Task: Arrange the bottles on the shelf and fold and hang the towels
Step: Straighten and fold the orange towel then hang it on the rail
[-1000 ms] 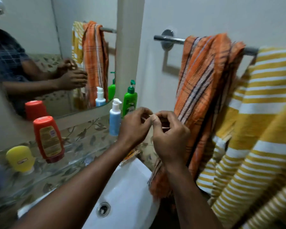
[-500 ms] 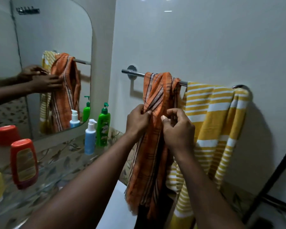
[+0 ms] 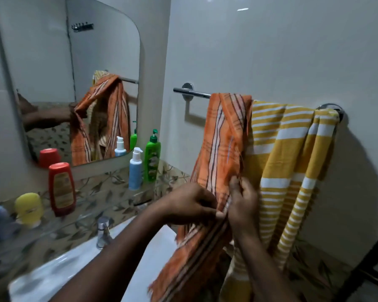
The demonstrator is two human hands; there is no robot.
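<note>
Orange towel (image 3: pixel 224 136) hung bunched over the rail (image 3: pixel 191 93), its right edge touching the yellow towel (image 3: pixel 292 149), which was draped on the same rail. Left hand (image 3: pixel 190 203) had its fingers curled and pinched the orange towel's edge low down. Right hand (image 3: pixel 244 203) was closed on a fold of the same towel just beside it.

Likely risks:
- Both grips sat low with the load pulling downward. A hard tug could drag the orange towel off the rail, since it looked only draped, not secured.
- The towels touched at the rail, so sliding or spreading the orange one sideways could snag the yellow one and pull it askew.
- The frayed lower end hung over the sink (image 3: pixel 63 269), near the tap (image 3: pixel 103 232). With slack it could drop into the basin and get wet.
- The cloth was bunched and twisted, so a fold started from there would probably come out uneven.

Surroundings:
- Green bottle (image 3: pixel 152 158) and blue bottle (image 3: pixel 135 168) stood upright at the right end of the shelf (image 3: pixel 100 205), closest to the left forearm. An elbow swing could knock them over.
- Red bottle (image 3: pixel 61 188) and yellow bottle (image 3: pixel 30 208) stood further left, well apart from the hands.
- The mirror (image 3: pixel 96 51) hung above the shelf.
- Nothing blocked the rail's bare left end.
</note>
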